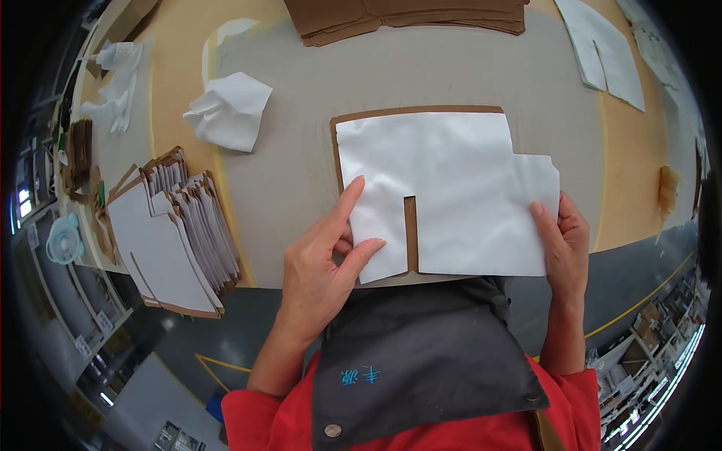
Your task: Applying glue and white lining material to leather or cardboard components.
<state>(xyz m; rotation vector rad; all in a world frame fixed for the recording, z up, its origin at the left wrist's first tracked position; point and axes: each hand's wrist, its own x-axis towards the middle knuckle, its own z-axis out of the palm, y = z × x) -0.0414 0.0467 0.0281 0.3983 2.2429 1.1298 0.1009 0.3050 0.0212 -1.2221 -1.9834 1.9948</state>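
Note:
A white sheet (466, 188) with a narrow slot and a stepped right side lies over a brown piece of similar outline, whose brown border (421, 110) shows along the top and left. My left hand (320, 263) grips the sheet's left edge, index finger and thumb resting on its face and the other fingers curled at the edge, partly hidden. On the right edge, my right hand (565, 240) pinches the sheet, thumb on top and fingers behind. Through the slot a brown strip (411, 233) is visible.
To the left stands a stack of white-and-brown slotted pieces (173, 240), near a crumpled white sheet (232, 111). Brown pieces (414, 16) are piled at the far edge. More white slotted sheets (602, 56) lie far right. The table's near edge (263, 286) runs below my hands.

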